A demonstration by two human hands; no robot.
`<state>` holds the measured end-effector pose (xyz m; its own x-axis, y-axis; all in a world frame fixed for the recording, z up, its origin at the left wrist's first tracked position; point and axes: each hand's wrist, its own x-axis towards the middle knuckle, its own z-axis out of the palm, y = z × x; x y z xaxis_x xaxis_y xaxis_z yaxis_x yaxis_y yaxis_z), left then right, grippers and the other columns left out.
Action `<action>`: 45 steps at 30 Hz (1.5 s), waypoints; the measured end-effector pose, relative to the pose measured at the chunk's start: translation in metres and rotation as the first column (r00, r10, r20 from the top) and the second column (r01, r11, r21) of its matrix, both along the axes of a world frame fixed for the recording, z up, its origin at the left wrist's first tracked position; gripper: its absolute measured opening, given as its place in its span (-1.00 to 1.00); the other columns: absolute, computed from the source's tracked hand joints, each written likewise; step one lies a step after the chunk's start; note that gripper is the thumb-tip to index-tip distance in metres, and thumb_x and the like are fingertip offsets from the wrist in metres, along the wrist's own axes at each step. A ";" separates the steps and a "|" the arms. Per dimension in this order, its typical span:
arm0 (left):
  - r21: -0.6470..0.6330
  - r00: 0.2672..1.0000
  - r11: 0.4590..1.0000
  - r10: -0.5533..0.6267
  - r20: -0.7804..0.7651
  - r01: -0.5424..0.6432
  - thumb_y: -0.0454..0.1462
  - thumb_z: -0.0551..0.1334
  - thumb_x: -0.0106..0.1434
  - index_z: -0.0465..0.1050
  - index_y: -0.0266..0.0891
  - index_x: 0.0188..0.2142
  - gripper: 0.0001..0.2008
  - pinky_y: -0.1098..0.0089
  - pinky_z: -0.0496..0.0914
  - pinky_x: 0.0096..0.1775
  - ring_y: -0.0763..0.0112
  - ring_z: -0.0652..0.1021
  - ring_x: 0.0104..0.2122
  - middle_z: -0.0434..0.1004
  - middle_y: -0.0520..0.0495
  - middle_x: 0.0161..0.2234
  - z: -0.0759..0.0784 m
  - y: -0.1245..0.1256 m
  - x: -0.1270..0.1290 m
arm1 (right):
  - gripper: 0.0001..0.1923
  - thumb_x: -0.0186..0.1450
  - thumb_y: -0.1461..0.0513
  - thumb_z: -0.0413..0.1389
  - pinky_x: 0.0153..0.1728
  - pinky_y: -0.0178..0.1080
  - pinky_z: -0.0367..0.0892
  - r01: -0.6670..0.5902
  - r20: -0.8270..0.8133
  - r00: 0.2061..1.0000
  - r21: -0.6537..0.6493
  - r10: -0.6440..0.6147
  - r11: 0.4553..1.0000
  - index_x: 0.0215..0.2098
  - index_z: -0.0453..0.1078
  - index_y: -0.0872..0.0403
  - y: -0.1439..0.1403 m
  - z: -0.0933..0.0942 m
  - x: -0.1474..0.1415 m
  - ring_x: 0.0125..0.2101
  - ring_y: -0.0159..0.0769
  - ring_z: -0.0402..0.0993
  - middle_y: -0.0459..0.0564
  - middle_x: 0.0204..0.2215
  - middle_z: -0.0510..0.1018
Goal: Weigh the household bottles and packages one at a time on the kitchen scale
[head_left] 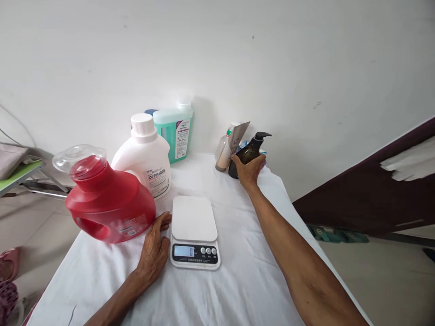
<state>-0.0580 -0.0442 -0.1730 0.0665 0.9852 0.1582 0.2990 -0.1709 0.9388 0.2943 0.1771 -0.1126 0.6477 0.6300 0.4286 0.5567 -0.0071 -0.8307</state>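
The right hand [249, 170] is stretched to the far end of the desk [238, 280], which is draped in a white cloth; its fingers are curled around the lower body of a dark, glossy pump bottle with a black dispenser head [251, 151], which stands upright near the wall, just beside a pale tube with a silver crimped top [231, 145]. The left hand [154, 251] lies flat on the cloth, fingers loosely together and holding nothing, touching the near left edge of a white digital kitchen scale with a square platform [194, 219]; the display [184, 251] reads zero and the platform is bare.

A grip this low on the bottle looks sound to me, since the pump head is the weak place to hold; a straight lift, before any sideways travel, would likely spare the leaning tube next to it; the bottle would sit best upright in the middle of a platform, released fully so no finger weight adds to a reading. The left hand seems well placed to steady the scale, provided it stays off the platform itself.

A red plastic detergent jug with a clear cap [108, 199] leans just left of that hand; behind it stand a white detergent jug with a white cap [146, 158] and a teal translucent bottle [175, 133], all clear of the right arm's path.
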 end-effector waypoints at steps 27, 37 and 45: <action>0.011 1.000 1.000 -0.009 0.015 0.008 -0.48 0.10 0.13 0.33 -0.22 0.34 -0.26 -0.01 0.49 0.24 0.17 0.61 0.13 0.55 -0.26 0.21 -0.002 0.003 0.001 | -0.27 0.02 0.00 0.53 0.15 0.08 0.53 -0.981 -0.324 -0.063 0.193 0.944 0.001 0.10 0.52 0.00 -0.027 0.084 -0.215 0.07 0.01 0.60 -0.01 -0.02 0.70; 0.026 0.999 1.000 0.007 0.032 -0.008 -0.48 0.12 0.13 0.34 -0.20 0.32 -0.27 0.01 0.50 0.20 0.17 0.61 0.07 0.58 -0.24 0.18 -0.005 0.002 0.003 | -0.31 -0.01 0.02 0.55 0.08 0.07 0.58 -0.952 -0.325 0.070 0.262 0.943 0.161 0.04 0.53 -0.01 -0.054 0.086 -0.214 0.07 0.03 0.60 -0.02 -0.04 0.70; 0.003 1.000 1.000 0.008 0.020 -0.008 -0.48 0.11 0.14 0.32 -0.23 0.32 -0.29 -0.03 0.47 0.23 0.16 0.59 0.08 0.55 -0.25 0.18 -0.007 0.000 0.002 | -0.29 0.00 0.07 0.55 -0.02 0.04 0.60 -0.871 -0.314 0.251 0.340 0.916 0.355 0.07 0.49 -0.03 -0.061 0.078 -0.198 0.00 0.01 0.62 -0.02 -0.05 0.70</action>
